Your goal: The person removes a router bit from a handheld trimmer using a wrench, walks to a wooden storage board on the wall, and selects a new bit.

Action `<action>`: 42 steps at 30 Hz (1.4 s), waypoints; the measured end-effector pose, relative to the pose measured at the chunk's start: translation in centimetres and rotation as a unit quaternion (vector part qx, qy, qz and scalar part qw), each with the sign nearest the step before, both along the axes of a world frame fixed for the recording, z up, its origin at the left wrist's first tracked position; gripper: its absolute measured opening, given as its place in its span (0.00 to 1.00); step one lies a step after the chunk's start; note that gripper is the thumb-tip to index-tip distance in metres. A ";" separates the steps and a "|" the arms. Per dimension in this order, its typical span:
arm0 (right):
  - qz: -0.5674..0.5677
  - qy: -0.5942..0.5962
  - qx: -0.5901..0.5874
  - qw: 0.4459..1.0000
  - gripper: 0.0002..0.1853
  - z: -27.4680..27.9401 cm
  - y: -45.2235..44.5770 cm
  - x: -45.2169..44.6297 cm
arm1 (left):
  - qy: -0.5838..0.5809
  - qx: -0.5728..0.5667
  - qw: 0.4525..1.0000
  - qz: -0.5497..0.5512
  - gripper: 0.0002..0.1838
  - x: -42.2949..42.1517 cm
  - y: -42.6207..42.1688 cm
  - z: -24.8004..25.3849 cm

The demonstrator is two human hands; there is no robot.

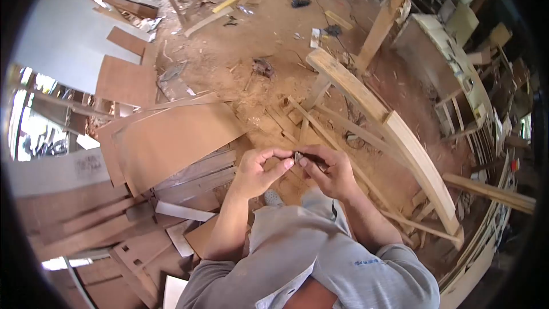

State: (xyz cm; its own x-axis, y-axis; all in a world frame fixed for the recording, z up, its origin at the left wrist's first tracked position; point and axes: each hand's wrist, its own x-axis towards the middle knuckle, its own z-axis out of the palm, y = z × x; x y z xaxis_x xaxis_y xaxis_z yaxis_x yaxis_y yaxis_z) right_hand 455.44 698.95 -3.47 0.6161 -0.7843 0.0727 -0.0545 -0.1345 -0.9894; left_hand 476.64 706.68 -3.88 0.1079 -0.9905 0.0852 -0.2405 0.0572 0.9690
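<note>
My left hand point(264, 167) and my right hand point(329, 169) meet in front of my body, thumbs and forefingers pinched around one small dark and silvery object point(298, 157). It is too small to make out. The fingertips of both hands almost touch at it. Beneath the hands lie the sawdust-covered floor and my grey shirt point(297, 232). A long wooden beam point(366, 103) on a trestle stands to the right of my right hand.
Brown boards point(177, 143) and stacked planks point(197, 180) lie at the left. An upright wooden post point(382, 31) rises behind the trestle. Wood scraps litter the floor point(229, 63). Shelving and leaning panels point(426, 46) line the right side.
</note>
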 end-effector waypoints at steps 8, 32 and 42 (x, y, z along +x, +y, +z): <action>-0.068 -0.025 0.107 0.992 0.16 -2.8 -16.7 7.8 | 0.052 0.033 0.993 -0.096 0.12 8.4 -20.8 -2.4; -0.293 -0.049 0.126 0.947 0.16 -6.4 -66.1 28.4 | -0.016 0.071 0.938 -0.338 0.10 28.7 -81.1 -5.7; -0.432 -0.030 0.096 0.896 0.17 -4.2 -77.3 33.4 | -0.059 0.068 0.855 -0.511 0.12 30.8 -99.1 -3.1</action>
